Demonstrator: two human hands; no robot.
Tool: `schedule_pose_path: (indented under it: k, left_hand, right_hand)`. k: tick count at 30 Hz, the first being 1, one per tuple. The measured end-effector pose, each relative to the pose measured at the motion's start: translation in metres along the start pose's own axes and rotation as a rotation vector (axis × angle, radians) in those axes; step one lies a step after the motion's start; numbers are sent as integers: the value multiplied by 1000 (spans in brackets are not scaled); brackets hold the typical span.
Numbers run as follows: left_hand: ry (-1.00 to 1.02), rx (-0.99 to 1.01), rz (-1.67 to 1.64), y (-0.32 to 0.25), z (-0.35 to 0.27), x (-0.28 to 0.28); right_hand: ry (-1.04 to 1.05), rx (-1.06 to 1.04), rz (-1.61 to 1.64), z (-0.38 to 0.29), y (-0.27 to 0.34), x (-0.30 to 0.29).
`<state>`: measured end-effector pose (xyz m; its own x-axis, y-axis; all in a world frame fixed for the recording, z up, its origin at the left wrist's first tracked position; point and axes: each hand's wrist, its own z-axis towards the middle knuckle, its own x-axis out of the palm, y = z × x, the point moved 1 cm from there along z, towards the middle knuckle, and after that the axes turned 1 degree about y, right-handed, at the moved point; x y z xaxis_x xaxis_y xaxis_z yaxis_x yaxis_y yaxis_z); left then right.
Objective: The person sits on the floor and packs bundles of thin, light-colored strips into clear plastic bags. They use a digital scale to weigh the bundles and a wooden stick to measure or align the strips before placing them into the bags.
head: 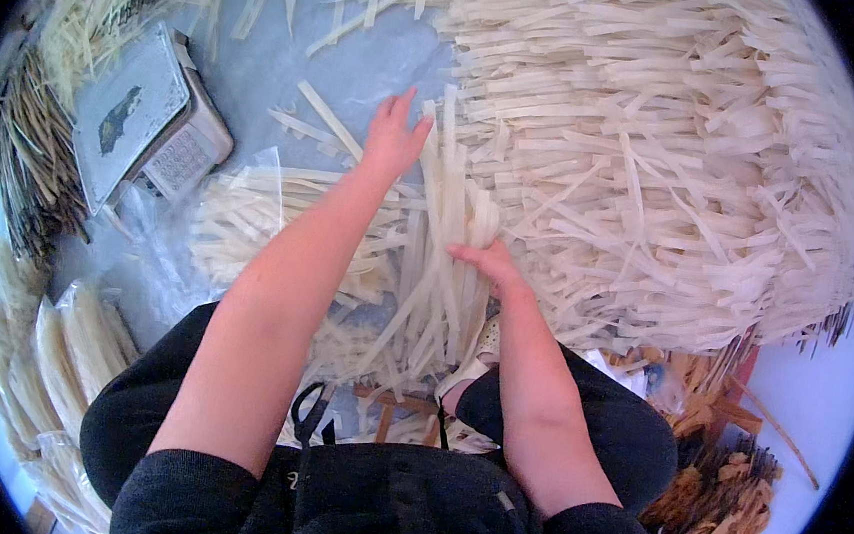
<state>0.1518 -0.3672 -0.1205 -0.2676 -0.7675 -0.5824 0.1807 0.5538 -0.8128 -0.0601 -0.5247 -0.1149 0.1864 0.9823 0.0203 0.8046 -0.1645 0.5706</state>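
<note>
Pale, flat dried strips form a loose bundle (444, 193), standing lengthwise in front of me. My right hand (489, 263) grips the bundle's right side, its thumb lying across the strips. Just left of the bundle's upper end, my left hand (398, 131) is empty, with its fingers apart. A few loose strips (329, 118) lie on the grey surface beside that hand. Under my left forearm is a flat pile of similar strips (250, 215), partly hidden by the arm. A large heap of the strips (615, 169) spreads to the right.
A digital weighing scale (134, 116) stands at the left, beside a bundle of thin dark sticks (44, 161). Plastic bags of long pale strips (71, 344) lie at the lower left. Brown, bark-like pieces (724, 509) are at the lower right. Strips lie between my legs.
</note>
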Motion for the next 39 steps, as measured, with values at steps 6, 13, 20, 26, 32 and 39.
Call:
schedule_pose_path:
  k: [6, 13, 20, 26, 32, 39]
  left_hand:
    - [404, 148, 273, 33, 56, 45]
    - [484, 258, 435, 3, 4, 33]
    - [426, 74, 480, -30, -31, 22]
    - [416, 260, 335, -13, 9, 44]
    - [470, 384, 549, -6, -61, 44]
    - [-4, -347, -348, -77, -182, -9]
  right_hand:
    - [81, -86, -137, 0, 9, 1]
    - [-129, -47, -2, -4, 36, -10]
    - [-169, -109, -58, 15, 12, -7]
    - [-66, -56, 59, 3, 28, -9]
    - [-84, -91, -35, 9, 19, -18]
    - [-249, -126, -250, 5, 19, -6]
